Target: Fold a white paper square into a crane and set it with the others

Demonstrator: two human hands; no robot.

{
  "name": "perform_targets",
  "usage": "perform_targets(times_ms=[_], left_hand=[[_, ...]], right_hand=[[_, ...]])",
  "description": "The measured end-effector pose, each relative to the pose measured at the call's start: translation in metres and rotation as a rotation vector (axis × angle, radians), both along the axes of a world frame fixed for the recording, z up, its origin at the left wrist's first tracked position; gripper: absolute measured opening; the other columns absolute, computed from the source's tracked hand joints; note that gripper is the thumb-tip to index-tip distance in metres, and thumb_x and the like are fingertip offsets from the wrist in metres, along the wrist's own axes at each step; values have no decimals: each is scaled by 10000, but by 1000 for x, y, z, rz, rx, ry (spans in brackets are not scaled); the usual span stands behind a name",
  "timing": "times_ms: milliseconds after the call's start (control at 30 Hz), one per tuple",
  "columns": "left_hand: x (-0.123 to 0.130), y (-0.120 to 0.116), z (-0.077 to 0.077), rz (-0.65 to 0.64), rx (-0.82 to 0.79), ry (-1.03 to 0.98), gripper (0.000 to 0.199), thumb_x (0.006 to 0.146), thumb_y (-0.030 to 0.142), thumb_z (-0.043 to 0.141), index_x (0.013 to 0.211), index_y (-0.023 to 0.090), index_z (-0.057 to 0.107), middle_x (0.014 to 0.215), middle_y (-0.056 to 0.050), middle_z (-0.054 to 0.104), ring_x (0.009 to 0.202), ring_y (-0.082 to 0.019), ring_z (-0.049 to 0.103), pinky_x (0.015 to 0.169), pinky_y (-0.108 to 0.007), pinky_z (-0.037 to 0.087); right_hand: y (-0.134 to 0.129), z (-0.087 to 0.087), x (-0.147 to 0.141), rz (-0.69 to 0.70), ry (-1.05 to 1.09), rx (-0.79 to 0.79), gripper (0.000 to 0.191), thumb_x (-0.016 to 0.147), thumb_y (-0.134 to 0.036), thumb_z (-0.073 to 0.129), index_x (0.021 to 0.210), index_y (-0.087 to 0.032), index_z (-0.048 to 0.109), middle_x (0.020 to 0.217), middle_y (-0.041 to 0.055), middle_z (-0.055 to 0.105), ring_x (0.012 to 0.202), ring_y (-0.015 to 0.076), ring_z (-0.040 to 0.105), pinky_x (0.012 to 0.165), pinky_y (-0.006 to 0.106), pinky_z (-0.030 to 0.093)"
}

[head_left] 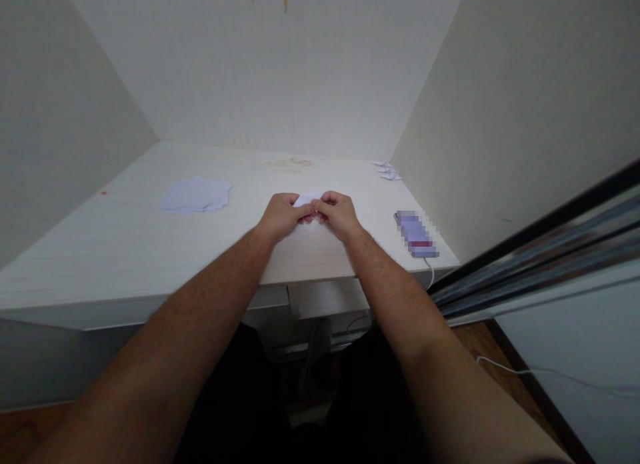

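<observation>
Head view shows our left hand (281,215) and right hand (342,214) pinching a white sheet of paper (306,199) between their fingertips, near the middle of the table (240,244). To our left lies a paper stack (197,195); to our right, folded papers (387,171) lie beyond a blurred-out phone (416,235).
</observation>
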State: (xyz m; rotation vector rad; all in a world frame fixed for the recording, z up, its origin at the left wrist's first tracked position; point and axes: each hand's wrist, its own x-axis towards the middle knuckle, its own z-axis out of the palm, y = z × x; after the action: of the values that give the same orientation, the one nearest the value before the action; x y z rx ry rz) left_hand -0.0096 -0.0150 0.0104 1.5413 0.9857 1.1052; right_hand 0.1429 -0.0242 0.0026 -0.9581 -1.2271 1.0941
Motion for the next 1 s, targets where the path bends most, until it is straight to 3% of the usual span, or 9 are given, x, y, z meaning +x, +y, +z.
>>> perform_targets(times_ms=[267, 467, 767, 1000], left_hand=[[2, 1, 0, 40, 40, 19, 122, 687, 241, 722, 643, 144, 662, 603, -42, 673, 496, -103, 574, 488, -217, 437], [5, 2, -2, 64, 15, -25, 162, 709, 216, 751, 635, 149, 623, 583, -37, 643, 481, -92, 559, 479, -215, 431], [10, 6, -8, 73, 23, -63, 147, 714, 143, 745, 716, 163, 599, 612, -24, 628, 539, -89, 572, 537, -220, 461], [11, 6, -7, 99, -49, -120, 134, 765, 133, 697, 751, 171, 569, 636, -31, 631, 577, -100, 602, 568, -233, 480]], right_hand=[[-1, 1, 1, -90, -24, 22, 346, 692, -406, 779, 583, -196, 527, 464, -61, 517, 422, 64, 434, 442, 209, 336], [-2, 1, 0, -44, -84, -12, 326, 698, -376, 785, 610, -199, 526, 482, -57, 520, 436, 68, 437, 439, 208, 330], [4, -4, 4, -140, -156, 32, 307, 760, -287, 738, 606, -201, 487, 495, -64, 465, 458, 66, 390, 454, 211, 298], [0, 0, 3, -104, -128, 5, 304, 757, -300, 746, 635, -202, 485, 507, -69, 445, 476, 62, 396, 458, 203, 312]])
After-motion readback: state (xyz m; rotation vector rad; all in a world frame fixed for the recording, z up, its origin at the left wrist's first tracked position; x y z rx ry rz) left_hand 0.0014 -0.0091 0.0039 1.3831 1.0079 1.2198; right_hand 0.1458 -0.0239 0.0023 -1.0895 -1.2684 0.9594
